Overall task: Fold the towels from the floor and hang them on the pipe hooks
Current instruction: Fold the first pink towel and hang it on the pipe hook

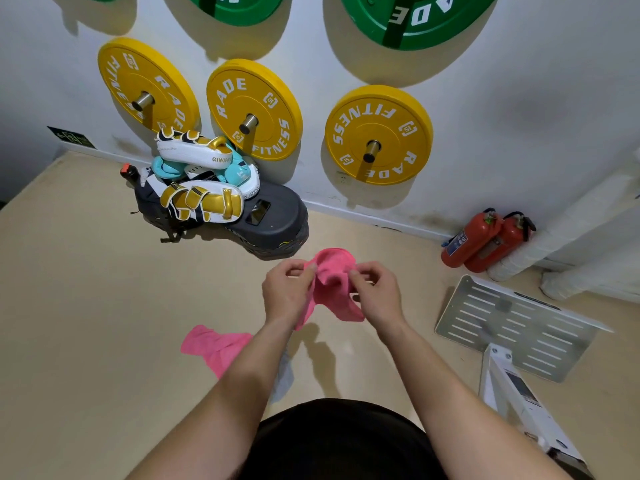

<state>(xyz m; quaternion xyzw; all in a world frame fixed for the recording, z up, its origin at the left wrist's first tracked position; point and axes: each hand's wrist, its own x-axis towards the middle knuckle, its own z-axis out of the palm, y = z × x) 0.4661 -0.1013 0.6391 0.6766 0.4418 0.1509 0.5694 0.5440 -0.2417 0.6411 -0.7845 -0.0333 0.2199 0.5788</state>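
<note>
Both grips work one cloth. Our left grip (287,289) pinches the top edge of the pink towel (334,277) between thumb and curled fingers, and our right grip (374,292) pinches that same edge close by. The towel hangs bunched between them, above the floor (104,306). We judge folding is only starting; next we must find the corners and spread it. A second pink towel (214,348) lies on the floor.

A forearm (242,393) half hides the grey towel (284,379); the top edge crops green plates (415,19).
</note>
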